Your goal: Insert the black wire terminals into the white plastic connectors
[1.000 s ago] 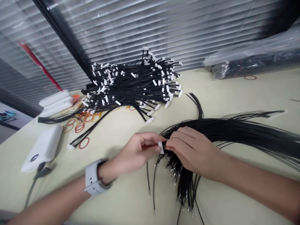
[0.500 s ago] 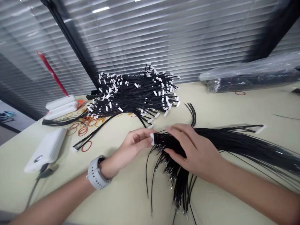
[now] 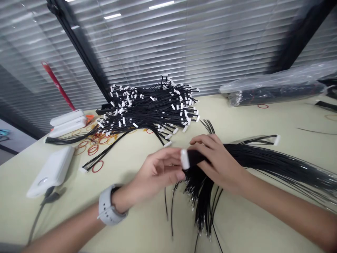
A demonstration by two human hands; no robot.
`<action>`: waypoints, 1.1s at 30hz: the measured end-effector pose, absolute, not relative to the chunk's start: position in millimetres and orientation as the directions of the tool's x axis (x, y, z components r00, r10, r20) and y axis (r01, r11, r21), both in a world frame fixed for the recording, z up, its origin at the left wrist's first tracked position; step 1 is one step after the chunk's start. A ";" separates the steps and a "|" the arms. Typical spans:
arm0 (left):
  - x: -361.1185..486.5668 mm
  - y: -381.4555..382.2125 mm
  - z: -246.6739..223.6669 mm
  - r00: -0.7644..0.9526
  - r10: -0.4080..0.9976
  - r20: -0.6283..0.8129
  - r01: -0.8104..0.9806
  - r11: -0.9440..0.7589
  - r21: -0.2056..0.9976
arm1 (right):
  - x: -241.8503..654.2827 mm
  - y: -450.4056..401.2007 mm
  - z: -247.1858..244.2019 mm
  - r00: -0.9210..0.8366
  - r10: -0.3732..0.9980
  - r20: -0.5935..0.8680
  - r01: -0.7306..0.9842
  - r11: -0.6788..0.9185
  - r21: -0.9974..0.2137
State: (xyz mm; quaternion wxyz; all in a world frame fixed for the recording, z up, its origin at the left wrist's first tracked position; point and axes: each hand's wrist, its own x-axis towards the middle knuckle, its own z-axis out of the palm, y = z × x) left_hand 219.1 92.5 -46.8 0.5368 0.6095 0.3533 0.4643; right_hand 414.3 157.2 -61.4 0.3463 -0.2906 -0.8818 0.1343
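Note:
A white connector (image 3: 185, 159) with a flat band of black wires stands up between my two hands. My right hand (image 3: 217, 160) is closed round the black wires just behind the connector. At the connector's left side is my left hand (image 3: 163, 168), its fingers curled and slightly apart with the thumb below; nothing shows between them. Under my right hand lies a thick bundle of loose black wires (image 3: 204, 207) with small metal tips, fanned toward the front. The long part of the bundle (image 3: 276, 161) runs off to the right, with another white connector (image 3: 277, 140) beside it.
At the back lies a big pile of black cables with white connectors (image 3: 150, 105). Rubber bands (image 3: 93, 150), a white power bank with a cord (image 3: 51, 172) and stacked white boxes (image 3: 68, 123) are on the left. A plastic-wrapped bundle (image 3: 273, 93) lies back right.
My left fingers have come off the white connector and opened a little. My right hand has closed on the wires behind it, and the connector is raised and turned. The view has shifted slightly.

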 end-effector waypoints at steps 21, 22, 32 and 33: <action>293.2 127.1 -34.7 0.423 0.866 0.266 0.804 -0.494 0.331 | 417.3 186.2 -20.1 -0.285 0.942 0.177 -0.254 0.104 -0.962; 302.4 135.0 -40.7 0.423 0.863 0.276 0.812 -0.496 0.308 | 418.3 189.3 -15.5 -0.262 0.944 0.199 -0.249 0.133 -0.959; 294.1 156.4 -65.9 0.586 0.790 0.179 0.751 -0.613 0.246 | 480.8 211.6 88.0 0.118 0.803 0.584 0.052 0.582 -0.812; 291.2 156.1 -64.1 0.593 0.787 0.171 0.748 -0.617 0.246 | 492.0 213.2 99.7 0.158 0.762 0.628 0.142 0.612 -0.778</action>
